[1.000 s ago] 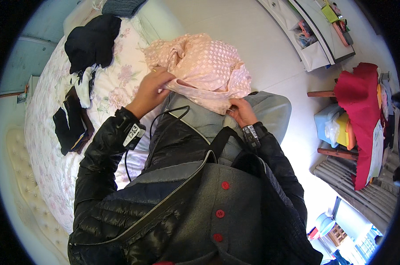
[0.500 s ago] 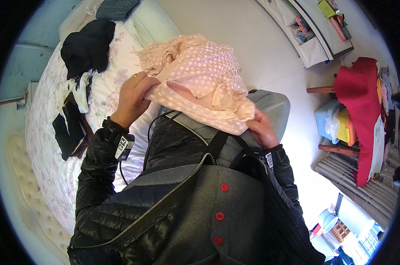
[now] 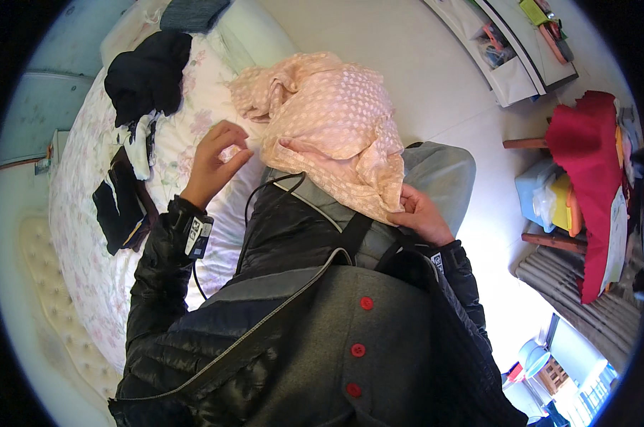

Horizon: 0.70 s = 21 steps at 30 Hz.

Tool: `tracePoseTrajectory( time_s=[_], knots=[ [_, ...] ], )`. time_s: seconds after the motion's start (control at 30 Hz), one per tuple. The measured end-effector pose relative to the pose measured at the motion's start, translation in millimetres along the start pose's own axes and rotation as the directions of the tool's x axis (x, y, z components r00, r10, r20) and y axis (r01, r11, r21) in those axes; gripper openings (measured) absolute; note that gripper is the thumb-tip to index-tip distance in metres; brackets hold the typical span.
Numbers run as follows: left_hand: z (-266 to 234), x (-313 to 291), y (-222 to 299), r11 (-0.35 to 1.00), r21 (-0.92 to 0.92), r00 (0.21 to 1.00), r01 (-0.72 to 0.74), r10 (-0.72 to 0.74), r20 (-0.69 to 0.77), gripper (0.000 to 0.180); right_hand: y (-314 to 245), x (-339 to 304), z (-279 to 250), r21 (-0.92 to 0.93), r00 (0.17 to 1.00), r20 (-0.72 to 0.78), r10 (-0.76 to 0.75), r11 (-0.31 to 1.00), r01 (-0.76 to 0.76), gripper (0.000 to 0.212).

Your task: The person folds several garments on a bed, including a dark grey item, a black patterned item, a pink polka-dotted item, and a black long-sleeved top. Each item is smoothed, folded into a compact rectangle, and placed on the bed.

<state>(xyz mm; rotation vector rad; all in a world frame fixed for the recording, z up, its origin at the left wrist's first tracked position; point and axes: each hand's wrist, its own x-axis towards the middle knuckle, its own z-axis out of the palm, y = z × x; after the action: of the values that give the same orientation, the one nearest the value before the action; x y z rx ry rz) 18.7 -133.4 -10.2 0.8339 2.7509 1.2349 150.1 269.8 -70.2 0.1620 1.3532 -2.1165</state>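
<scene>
A peach-pink garment with pale dots (image 3: pixel 336 121) lies bunched over my lap and the bed's edge. Its kind cannot be made out while it is crumpled. My right hand (image 3: pixel 423 213) pinches the garment's near right corner between thumb and fingers. Just off the garment's left side, my left hand (image 3: pixel 219 160) hovers over the bed with its fingers curved and the thumb apart, holding nothing. A black cable (image 3: pixel 247 206) runs from beside the garment past my left wrist.
The floral bedspread (image 3: pixel 172 160) spreads on my left, bearing a black garment (image 3: pixel 148 78), black-and-white clothes (image 3: pixel 119 203) and a folded grey cloth (image 3: pixel 194 13). At right are a red cloth (image 3: pixel 585 164) over a wooden stool, a blue bin (image 3: pixel 532 192) and a white cabinet (image 3: pixel 510 82).
My left hand has let go of the garment's left edge and drawn slightly away. That edge has dropped and folded in. My right hand still grips its corner.
</scene>
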Motion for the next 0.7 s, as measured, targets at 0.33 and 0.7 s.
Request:
tracePoseTrajectory(
  time_s=[0.33, 0.7],
  knots=[
    [45, 25, 13, 0.995, 0.097, 0.973, 0.011, -0.033, 0.227, 0.027, -22, -12, 16, -0.149, 0.992, 0.124, 0.007, 0.989, 0.012, 0.059],
    [19, 50, 61, 0.985, -0.002, 0.983, -0.172, 0.171, -0.067, 0.022, -58, -21, 22, -0.742, 0.947, -0.055, -0.317, 0.648, 0.173, 0.084]
  ],
)
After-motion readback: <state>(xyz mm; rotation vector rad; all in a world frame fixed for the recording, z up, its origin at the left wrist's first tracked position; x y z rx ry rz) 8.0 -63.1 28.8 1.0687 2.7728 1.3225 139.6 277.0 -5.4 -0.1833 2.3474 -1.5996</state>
